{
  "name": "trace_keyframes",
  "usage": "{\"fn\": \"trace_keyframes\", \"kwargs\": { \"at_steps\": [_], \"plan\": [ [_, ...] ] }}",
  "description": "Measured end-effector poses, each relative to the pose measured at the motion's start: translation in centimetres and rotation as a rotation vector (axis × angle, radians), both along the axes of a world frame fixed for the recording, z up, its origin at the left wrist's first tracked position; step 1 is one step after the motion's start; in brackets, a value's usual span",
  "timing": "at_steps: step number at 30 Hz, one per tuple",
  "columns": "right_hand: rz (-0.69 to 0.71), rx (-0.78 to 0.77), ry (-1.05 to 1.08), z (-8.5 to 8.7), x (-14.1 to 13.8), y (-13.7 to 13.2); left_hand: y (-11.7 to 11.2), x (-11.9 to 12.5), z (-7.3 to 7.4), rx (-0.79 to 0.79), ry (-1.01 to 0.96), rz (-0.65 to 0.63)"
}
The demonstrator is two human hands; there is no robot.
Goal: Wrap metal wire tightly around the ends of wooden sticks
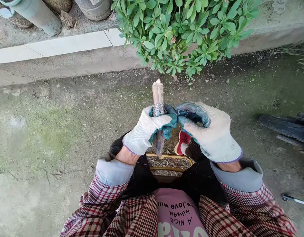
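Left hand (147,131) grips my one stick (158,93) upright; right hand (208,131) pinches its single wire coil (158,110) alongside.

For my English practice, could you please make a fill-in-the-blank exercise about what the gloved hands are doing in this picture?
1. The left hand grips a stick that has thin ____ wound around it.
2. Both hands wear white gloves with ____ palms and fingertips.
3. The right hand meets the left hand just to the ____ of the stick.
4. Behind the stick, a leafy ____ plant hangs over the kerb.

Missing words: wire; green; right; green
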State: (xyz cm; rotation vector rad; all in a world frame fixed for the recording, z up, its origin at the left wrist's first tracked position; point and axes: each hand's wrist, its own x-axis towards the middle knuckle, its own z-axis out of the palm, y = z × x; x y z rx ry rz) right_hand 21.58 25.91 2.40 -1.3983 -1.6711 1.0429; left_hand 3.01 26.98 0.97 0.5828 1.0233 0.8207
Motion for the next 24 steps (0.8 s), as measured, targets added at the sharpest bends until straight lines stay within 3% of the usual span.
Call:
{"fn": "trace_keyframes", "kwargs": {
  "at_steps": [5,12,15,20,24],
  "plan": [
    [-0.048,0.033,-0.032,-0.5,0.0,-0.4,0.0,0.4,1.1,0.048,0.136,0.034],
    [-0.060,0.045,-0.139,0.2,-0.1,-0.5,0.2,0.6,1.5,0.100,0.248,0.000],
    [-0.022,0.087,-0.155,0.4,0.1,-0.3,0.2,0.5,1.5,0.104,0.253,-0.023],
    [0.090,0.201,-0.375,0.9,0.5,0.2,0.4,0.3,1.6,0.105,0.305,-0.032],
    [0.102,0.222,-0.422,1.0,0.7,0.4,0.7,0.3,1.8,0.102,0.330,-0.070]
  ]
}}
